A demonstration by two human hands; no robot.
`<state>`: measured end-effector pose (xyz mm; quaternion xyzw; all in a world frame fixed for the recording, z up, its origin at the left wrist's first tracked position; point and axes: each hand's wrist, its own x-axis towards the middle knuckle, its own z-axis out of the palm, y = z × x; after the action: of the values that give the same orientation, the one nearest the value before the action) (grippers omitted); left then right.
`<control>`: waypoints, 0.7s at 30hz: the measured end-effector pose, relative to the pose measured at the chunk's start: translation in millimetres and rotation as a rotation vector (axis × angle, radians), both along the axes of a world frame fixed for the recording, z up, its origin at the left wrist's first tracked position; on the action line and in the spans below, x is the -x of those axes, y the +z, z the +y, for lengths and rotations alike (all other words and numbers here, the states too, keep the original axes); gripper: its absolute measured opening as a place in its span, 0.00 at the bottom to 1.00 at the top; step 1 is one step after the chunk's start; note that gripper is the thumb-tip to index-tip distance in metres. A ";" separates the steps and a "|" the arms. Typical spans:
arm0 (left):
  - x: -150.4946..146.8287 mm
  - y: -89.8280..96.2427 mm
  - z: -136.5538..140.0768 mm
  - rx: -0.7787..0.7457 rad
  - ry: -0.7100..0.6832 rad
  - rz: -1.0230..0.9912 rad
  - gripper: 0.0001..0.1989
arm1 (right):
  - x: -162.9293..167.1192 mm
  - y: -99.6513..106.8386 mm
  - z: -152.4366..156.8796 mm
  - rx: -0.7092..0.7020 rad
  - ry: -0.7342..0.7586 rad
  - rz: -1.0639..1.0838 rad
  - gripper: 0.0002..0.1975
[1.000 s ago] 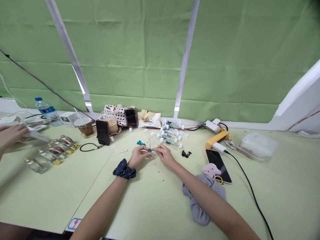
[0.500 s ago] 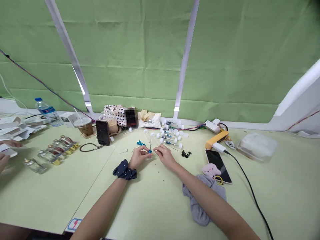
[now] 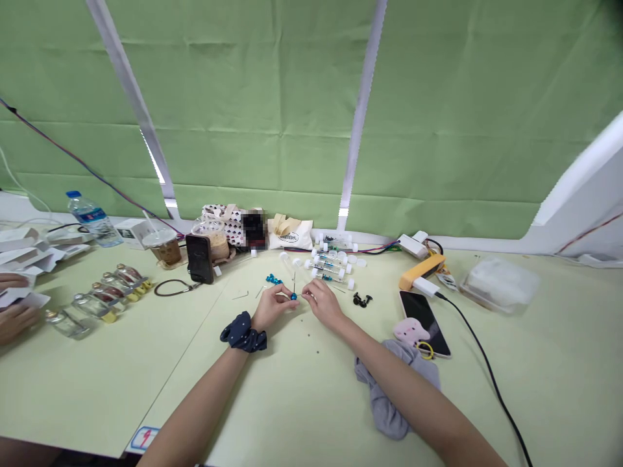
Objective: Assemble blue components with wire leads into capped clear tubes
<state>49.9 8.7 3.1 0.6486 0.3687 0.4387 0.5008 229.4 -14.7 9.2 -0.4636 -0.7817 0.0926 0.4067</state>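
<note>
My left hand [image 3: 272, 306], a dark dotted scrunchie [image 3: 243, 331] around its wrist, pinches a small round blue metal part [image 3: 293, 296] between thumb and fingertips. From that part a thin dark rod [image 3: 294, 282] stands upright. Close on the right, my right hand [image 3: 321, 302] is closed at the fingertips on a thin metal pin, whose tip points at the blue part; whether they touch is too small to tell. Beyond my hands lie loose blue parts [image 3: 274, 279] and several clear tubes with white caps [image 3: 331, 269]. Small black parts [image 3: 363, 299] lie right of my right hand.
On the right are a phone [image 3: 428, 324], a grey cloth [image 3: 394, 389], a yellow device [image 3: 421, 271] with a black cable and a plastic box [image 3: 501, 284]. Leftward stand a black phone [image 3: 199, 259], drink cups, glass bottles [image 3: 92, 305] and a co-worker's hands [image 3: 19, 321].
The blue part and my left hand have shifted very slightly right. My right hand's fingertips have drawn a little away from the part. The co-worker's hands have moved with a white paper piece.
</note>
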 end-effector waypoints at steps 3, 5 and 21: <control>-1.6 0.2 -0.6 0.001 0.001 -0.007 0.17 | 0.8 1.2 -0.6 -0.019 -0.006 -0.009 0.06; -2.7 -0.1 -0.9 0.000 0.006 -0.013 0.17 | 1.2 1.1 -0.6 -0.026 -0.016 -0.019 0.06; -5.9 -1.4 -4.2 -0.017 0.016 -0.005 0.17 | 2.6 -4.6 3.7 -0.072 -0.091 -0.134 0.09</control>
<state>55.7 4.5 1.7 0.6489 0.3689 0.4474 0.4926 226.8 -11.0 4.6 -0.4887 -0.7883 0.0146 0.3735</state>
